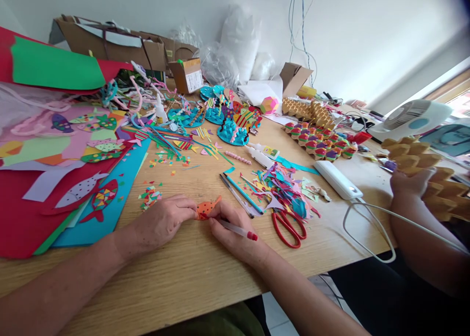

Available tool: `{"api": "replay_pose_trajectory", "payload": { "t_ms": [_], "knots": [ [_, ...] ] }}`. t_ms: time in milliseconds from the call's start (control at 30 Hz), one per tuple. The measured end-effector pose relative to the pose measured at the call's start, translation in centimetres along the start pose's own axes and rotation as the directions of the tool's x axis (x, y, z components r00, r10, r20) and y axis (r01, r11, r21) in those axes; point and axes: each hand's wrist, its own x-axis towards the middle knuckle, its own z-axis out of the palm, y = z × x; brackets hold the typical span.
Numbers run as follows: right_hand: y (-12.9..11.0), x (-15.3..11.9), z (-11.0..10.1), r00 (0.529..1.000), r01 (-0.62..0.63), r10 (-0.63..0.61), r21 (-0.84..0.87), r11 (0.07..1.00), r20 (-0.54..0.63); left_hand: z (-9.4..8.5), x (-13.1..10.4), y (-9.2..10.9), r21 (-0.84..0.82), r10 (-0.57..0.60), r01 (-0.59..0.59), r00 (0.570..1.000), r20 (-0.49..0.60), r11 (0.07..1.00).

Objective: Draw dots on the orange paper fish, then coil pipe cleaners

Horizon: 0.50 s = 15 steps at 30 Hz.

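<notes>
An orange paper fish (205,209) with dark dots lies on the wooden table between my two hands. My left hand (165,217) pinches its left end, the fingers closed together. In my right hand (235,228) is a pen with a red end (240,230), and those fingers also rest against the fish's tail side. The pen's tip is hidden behind the fingers. Small coloured paper bits (150,197) lie beyond my left hand. Red-handled scissors (288,228) and a blue pen (244,194) lie to the right.
Paper scraps (290,187), glue bottles (260,156) and a white power strip (338,179) with a looping cable are to the right. Coloured sheets with paper fish (97,199) cover the left. A co-worker's hand (411,184) holds an egg carton (436,172) at far right.
</notes>
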Motion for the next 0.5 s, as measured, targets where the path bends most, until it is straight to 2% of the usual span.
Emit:
{"api": "replay_pose_trajectory", "payload": {
  "t_ms": [500],
  "knots": [
    [0.02,0.04,-0.03,1.000,0.008,-0.008,-0.002,1.000,0.000,-0.01,-0.08,-0.04,0.006,0.018,-0.018,1.000,-0.016,1.000]
  ]
}}
